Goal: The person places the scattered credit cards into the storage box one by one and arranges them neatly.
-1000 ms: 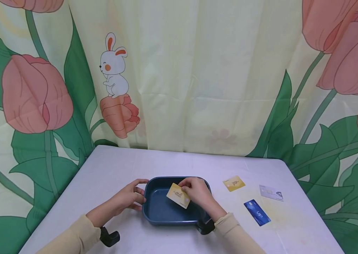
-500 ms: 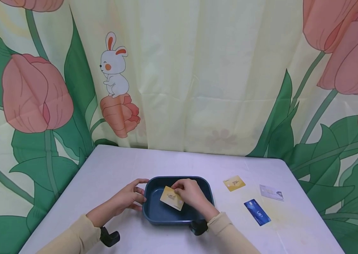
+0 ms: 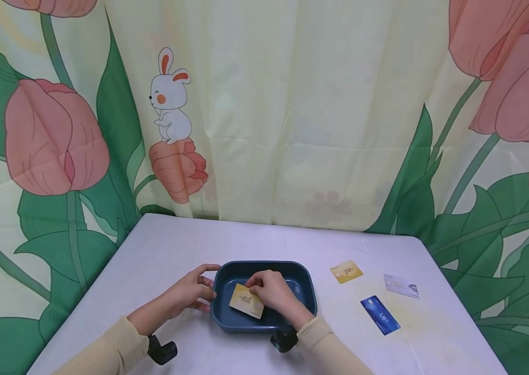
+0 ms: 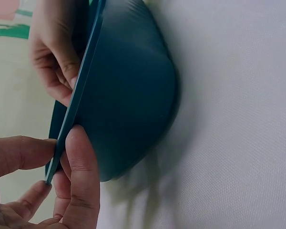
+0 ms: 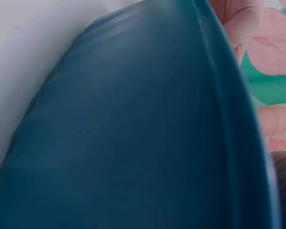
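Observation:
A dark blue rectangular dish point(image 3: 264, 263) stands on the white table. At its left end my left hand point(image 3: 190, 292) grips the rim; in the left wrist view the thumb point(image 4: 26, 152) lies on one side of it and a finger point(image 4: 82, 167) on the other. My right hand point(image 3: 274, 292) is inside the dish, pinching a yellow bank card point(image 3: 246, 302) by its upper right part. The card slants low in the dish; whether it touches the floor I cannot tell. The dish wall point(image 5: 124, 124) fills most of the right wrist view and hides the card.
Right of the dish lie another yellow card point(image 3: 346, 271), a silver-grey card point(image 3: 402, 285) and a blue VIP card point(image 3: 380, 315), all flat on the table point(image 3: 171, 239). A curtain point(image 3: 330, 120) printed with tulips and a rabbit hangs behind the table.
My right hand has moved left and down within the dish, carrying the yellow card lower and toward the left. The left hand and the dish have stayed put.

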